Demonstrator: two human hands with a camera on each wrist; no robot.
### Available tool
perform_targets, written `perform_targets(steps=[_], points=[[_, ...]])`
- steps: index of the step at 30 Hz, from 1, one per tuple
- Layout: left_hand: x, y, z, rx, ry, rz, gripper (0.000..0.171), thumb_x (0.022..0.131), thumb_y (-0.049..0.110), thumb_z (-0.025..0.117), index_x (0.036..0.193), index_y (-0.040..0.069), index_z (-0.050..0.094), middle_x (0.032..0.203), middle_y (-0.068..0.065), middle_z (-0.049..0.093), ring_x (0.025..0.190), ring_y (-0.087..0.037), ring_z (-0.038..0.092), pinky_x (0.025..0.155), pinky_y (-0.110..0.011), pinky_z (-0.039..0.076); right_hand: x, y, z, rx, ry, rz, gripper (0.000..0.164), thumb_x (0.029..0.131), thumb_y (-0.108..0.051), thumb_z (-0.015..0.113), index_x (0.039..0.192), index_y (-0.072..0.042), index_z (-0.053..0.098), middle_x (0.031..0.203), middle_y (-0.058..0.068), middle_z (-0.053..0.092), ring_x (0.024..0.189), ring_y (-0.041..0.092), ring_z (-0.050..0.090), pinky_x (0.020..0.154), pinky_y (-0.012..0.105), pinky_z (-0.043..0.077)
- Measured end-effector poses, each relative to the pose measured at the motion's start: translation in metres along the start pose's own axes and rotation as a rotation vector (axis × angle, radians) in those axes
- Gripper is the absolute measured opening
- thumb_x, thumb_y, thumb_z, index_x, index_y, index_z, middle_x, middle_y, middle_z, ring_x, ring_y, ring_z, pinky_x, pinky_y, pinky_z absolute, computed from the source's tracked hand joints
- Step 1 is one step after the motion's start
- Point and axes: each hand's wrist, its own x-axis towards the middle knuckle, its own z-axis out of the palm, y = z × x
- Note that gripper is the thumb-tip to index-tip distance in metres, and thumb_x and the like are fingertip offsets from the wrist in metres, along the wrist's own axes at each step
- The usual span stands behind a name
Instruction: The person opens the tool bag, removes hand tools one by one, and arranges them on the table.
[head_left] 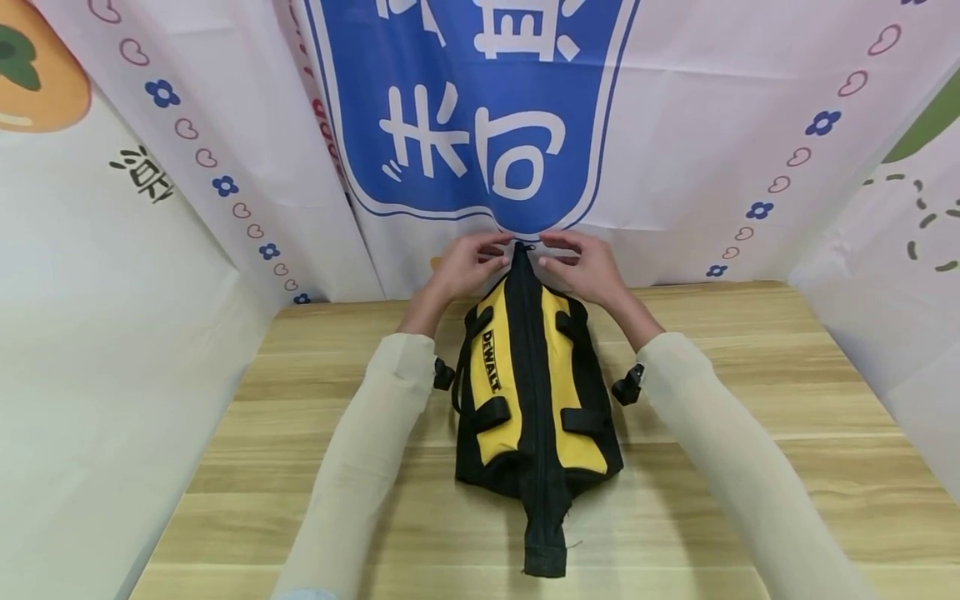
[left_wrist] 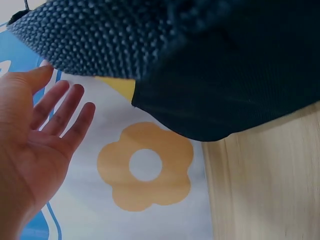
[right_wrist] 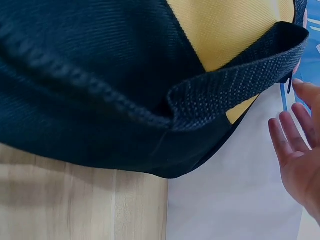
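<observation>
A black and yellow DeWALT tool bag (head_left: 497, 358) lies lengthwise on the wooden table, its zipper closed along the top. At its far end a small zipper pull (head_left: 528, 247) sticks up beside the black end tab. My left hand (head_left: 468, 265) is just left of that tip, fingers loosely bent and apart from one another. Mirroring it on the right, my right hand (head_left: 583, 265) holds nothing either. In the left wrist view a black webbing loop (left_wrist: 100, 42) hangs above the spread fingers. Another webbing loop (right_wrist: 240, 82) shows in the right wrist view, short of the fingertips (right_wrist: 274, 125).
The wooden table (head_left: 750, 375) ends at a printed cloth backdrop (head_left: 675, 167) directly behind the hands. White side cloths (head_left: 112, 333) flank the table. Black buckles (head_left: 628, 385) sit near the cuffs, beside the bag.
</observation>
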Motion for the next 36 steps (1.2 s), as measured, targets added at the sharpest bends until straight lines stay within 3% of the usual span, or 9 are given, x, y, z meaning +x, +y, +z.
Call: perform_targets(steps=[10, 28, 36], points=[[0.007, -0.001, 0.005, -0.017, 0.023, -0.003, 0.037, 0.106, 0.01, 0.067, 0.143, 0.012, 0.071, 0.141, -0.01, 0.071, 0.123, -0.028, 0.073, 0.109, -0.042, 0.06, 0.011, -0.002, 0.008, -0.067, 0.015, -0.046, 0.031, 0.101, -0.008, 0.075, 0.132, -0.003, 0.074, 0.134, 0.017, 0.075, 0.126, 0.032, 0.071, 0.107, 0.051, 0.06], [0.016, -0.004, 0.006, -0.055, 0.002, -0.006, 0.032, 0.106, 0.009, 0.068, 0.137, 0.006, 0.072, 0.135, -0.013, 0.074, 0.122, -0.027, 0.072, 0.109, -0.041, 0.059, 0.019, -0.009, 0.011, -0.197, 0.035, -0.035, 0.025, 0.102, -0.008, 0.073, 0.127, -0.005, 0.077, 0.121, 0.017, 0.08, 0.109, 0.033, 0.076, 0.096, 0.05, 0.063], [0.018, -0.004, 0.004, -0.05, -0.028, -0.022, 0.033, 0.106, 0.008, 0.067, 0.139, 0.006, 0.072, 0.135, -0.012, 0.074, 0.123, -0.027, 0.072, 0.111, -0.041, 0.058, 0.019, -0.011, 0.008, -0.247, -0.013, -0.043, 0.024, 0.105, -0.01, 0.069, 0.127, -0.005, 0.077, 0.124, 0.016, 0.079, 0.107, 0.032, 0.075, 0.096, 0.049, 0.063]])
